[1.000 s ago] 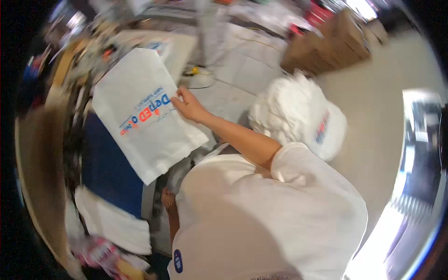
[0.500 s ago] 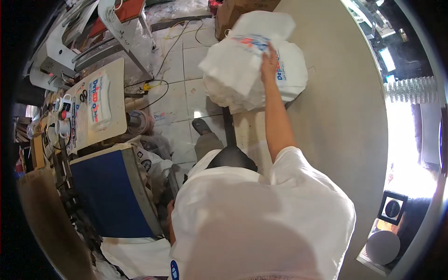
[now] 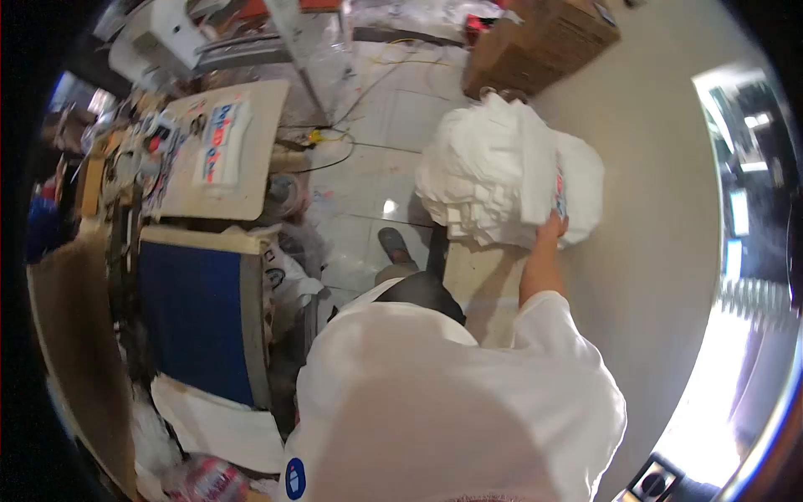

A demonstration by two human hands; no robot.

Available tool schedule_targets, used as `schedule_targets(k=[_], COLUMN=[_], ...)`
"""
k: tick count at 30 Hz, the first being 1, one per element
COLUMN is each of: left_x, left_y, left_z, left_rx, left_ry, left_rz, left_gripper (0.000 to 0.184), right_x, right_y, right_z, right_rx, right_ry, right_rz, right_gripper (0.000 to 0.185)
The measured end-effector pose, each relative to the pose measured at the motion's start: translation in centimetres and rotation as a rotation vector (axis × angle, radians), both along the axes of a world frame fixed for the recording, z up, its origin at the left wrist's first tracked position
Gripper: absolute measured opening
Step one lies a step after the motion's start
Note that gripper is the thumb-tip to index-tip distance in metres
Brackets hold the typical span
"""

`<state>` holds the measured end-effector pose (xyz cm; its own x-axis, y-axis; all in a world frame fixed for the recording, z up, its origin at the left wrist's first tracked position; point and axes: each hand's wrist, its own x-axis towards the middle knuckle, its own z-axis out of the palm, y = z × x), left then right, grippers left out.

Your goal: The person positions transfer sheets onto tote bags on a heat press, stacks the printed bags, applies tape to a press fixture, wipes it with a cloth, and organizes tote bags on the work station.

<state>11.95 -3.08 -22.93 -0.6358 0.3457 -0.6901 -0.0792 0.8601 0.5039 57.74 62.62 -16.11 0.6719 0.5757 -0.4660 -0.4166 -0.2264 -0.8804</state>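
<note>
My right hand (image 3: 554, 226) is at the near edge of a large pile of folded white shirts (image 3: 477, 167), its fingers closed on one white printed shirt (image 3: 535, 159). That shirt stands tilted up on its side, so its red and blue lettering shows only at a steep angle. More white cloth lies beside it on the right, along the wall. The pile rests on a pale bench (image 3: 477, 276). My left hand is hidden behind my body.
A cardboard box (image 3: 544, 42) stands behind the pile. On the left, a press board (image 3: 251, 180) carries another printed shirt (image 3: 222, 146), near a blue padded panel (image 3: 196, 309). A cable (image 3: 339, 159) runs across the tiled floor (image 3: 368, 184). A pale wall (image 3: 652, 226) bounds the right.
The view has swung, shifting the pile rightward. My right hand has gone from the top of the printed shirt to its near edge, and the shirt is now tilted up. My left hand has left view.
</note>
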Motion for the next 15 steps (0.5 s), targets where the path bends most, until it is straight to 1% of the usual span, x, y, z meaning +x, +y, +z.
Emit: schedule_targets(k=[1,2,3,4,5,6,7,8,10,11,13,14,15], left_x=[0.1,0.3,0.5,0.8,1.0,1.3,1.5,1.7,1.8,2.2,3.1,3.2,3.0], left_y=[0.5,0.8,0.8,1.1,1.5,2.0,2.5,4.1,7.8,8.4,9.3,11.8,15.0], left_z=[0.5,1.0,1.0,1.3,1.5,2.0,2.3,4.2,7.6,7.6,7.6,10.7,15.7], left_rx=[0.01,0.026,0.042,0.065,0.092,0.104,0.115,0.104,0.079,0.076,0.043,-0.031,-0.1], left_ry=[0.004,0.014,0.025,0.037,0.045,0.048,0.045,0.026,-0.046,-0.039,0.043,-0.041,-0.124], left_rz=[0.003,0.008,0.013,0.012,0.006,0.012,0.019,0.03,0.02,0.071,-0.16,-0.138,-0.111], left_gripper=[0.027,0.027,0.027,0.027,0.027,0.027,0.027,0.029,0.036,0.036,0.039,0.039,0.04], right_x=[3.0,4.1,1.1,3.2,2.6,4.3,2.5,5.1,4.8,3.3,-0.9,-3.5,-6.6], right_y=[0.9,1.6,0.3,0.8,0.1,1.0,0.7,2.2,4.3,5.4,8.6,10.8,12.7], right_z=[-4.6,-9.1,-5.9,-8.8,-6.3,-8.0,-4.5,-6.9,-5.3,-2.8,2.6,4.4,6.1], right_rx=[0.006,0.018,-0.15,-0.232,-0.57,-0.724,-0.977,-1.041,-0.985,-0.856,-0.549,-0.369,-0.325], right_ry=[-0.051,-0.092,-0.317,-0.697,-0.959,-1.018,-0.845,-0.942,-1.141,-1.245,-1.432,-1.513,-1.52], right_rz=[0.062,0.135,0.241,0.419,0.551,0.625,0.569,0.58,0.369,0.347,0.302,0.278,0.328], right_gripper=[0.076,0.078,0.079,0.093,0.11,0.126,0.126,0.124,0.115,0.107,0.091,0.082,0.082])
